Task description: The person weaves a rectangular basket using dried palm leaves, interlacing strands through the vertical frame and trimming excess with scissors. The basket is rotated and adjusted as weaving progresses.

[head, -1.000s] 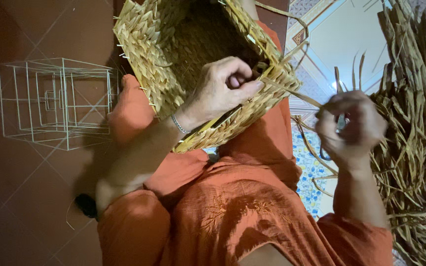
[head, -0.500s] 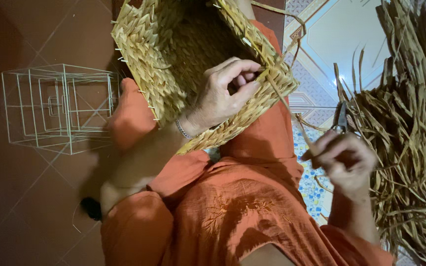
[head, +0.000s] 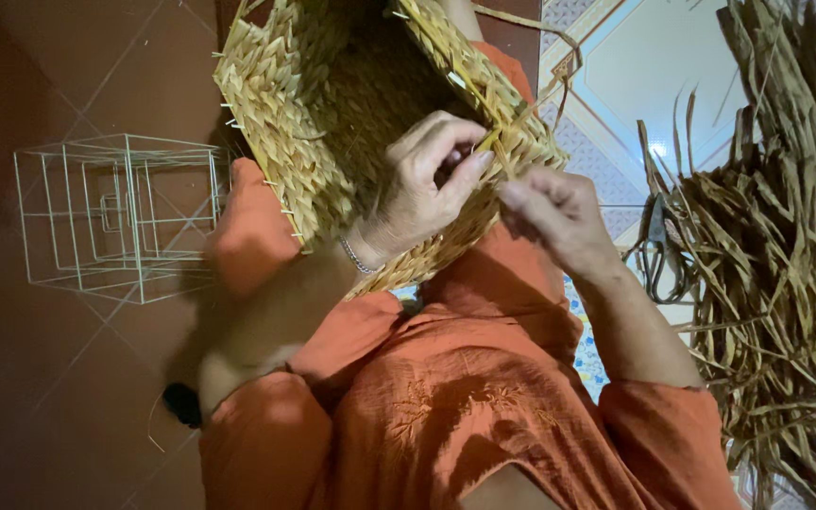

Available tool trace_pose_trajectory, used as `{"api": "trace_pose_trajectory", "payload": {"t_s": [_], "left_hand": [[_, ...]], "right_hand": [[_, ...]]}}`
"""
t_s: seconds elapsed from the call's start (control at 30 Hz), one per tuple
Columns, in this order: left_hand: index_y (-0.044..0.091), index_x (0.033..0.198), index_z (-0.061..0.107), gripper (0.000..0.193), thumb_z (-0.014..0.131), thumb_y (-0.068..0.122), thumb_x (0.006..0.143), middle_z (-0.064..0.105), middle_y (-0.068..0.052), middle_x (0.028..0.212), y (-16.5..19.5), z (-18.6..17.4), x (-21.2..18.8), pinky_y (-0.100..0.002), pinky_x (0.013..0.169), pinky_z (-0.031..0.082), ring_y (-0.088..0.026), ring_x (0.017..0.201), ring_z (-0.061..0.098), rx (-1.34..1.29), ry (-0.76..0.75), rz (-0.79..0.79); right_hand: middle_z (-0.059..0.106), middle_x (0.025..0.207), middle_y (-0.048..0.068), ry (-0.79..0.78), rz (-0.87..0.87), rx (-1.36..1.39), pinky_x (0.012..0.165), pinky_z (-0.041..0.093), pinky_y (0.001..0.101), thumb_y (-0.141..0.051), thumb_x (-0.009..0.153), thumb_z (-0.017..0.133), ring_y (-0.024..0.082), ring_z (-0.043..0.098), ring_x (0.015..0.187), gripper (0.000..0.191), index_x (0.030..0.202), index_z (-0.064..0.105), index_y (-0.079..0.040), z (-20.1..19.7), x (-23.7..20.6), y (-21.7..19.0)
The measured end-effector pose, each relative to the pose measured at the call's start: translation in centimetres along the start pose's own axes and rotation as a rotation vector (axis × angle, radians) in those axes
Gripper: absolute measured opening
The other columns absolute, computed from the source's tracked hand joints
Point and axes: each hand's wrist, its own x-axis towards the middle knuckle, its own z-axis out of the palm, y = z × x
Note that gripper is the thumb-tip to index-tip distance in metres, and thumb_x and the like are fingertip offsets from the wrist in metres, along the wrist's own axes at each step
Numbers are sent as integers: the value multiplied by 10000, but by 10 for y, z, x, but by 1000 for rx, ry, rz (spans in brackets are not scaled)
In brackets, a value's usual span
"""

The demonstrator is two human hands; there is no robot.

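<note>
At twelve o'clock we see the woven basket [head: 332,123], golden straw-yellow in a herringbone plait, its hollow a darker brown. At three o'clock our pile of dried fibre strips [head: 776,274] runs dull olive-tan. The garment [head: 446,416] across six o'clock is burnt orange, with tone-on-tone leaf embroidery. At nine o'clock the wire frame [head: 115,217] shows pale white-green against the red-brown floor tiles [head: 49,397]. Toward one o'clock the mat [head: 654,85] is pale blue, bordered in cream and orange.
</note>
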Motion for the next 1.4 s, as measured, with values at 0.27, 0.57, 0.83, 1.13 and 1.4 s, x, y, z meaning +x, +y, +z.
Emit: {"api": "trace_pose_trajectory", "payload": {"t_s": [0.27, 0.57, 0.83, 1.13, 1.4], "left_hand": [[32, 1009, 613, 152, 741, -24, 949, 581, -117, 906, -1, 2, 2, -414, 767, 518, -318, 849, 628, 91, -6, 121], [-3, 1242, 580, 326, 718, -26, 947, 588, -149, 1065, 6, 0, 5, -408, 840, 569, -314, 947, 628, 287, 26, 384], [8, 1111, 649, 73, 662, 45, 1050, 719, -74, 982, -38, 8, 0, -262, 779, 620, -136, 881, 719, -383, 9, -195], [-17, 1269, 497, 279, 644, 15, 1034, 690, -121, 1030, -47, -13, 14, -319, 671, 640, -178, 818, 717, -850, 150, -371], [35, 1546, 150, 790, 735, -2, 1017, 714, -71, 800, -45, -43, 45, -252, 581, 553, -153, 678, 663, -51, 254, -115]], "right_hand": [[505, 686, 18, 64, -35, 190, 544, 384, 266, -168, 1044, 567, 103, 454, 603, 342, 726, 497, -64, 1, -15, -4], [581, 684, 15, 54, -270, -148, 538, 444, 273, -194, 1096, 507, 90, 512, 589, 367, 768, 564, -41, 9, -28, -5], [657, 1109, 149, 400, -902, -778, 915, 485, 373, -53, 1089, 623, 260, 589, 1036, 61, 1089, 626, 8, 17, 6, -28], [610, 1235, 108, 261, -704, -461, 955, 491, 295, -52, 987, 794, 201, 587, 1112, 284, 1208, 618, -17, 24, 25, -17], [553, 1236, 92, 270, -651, -355, 1021, 484, 285, -53, 989, 809, 169, 574, 1146, 317, 1190, 567, -17, 27, 30, -2]]}}
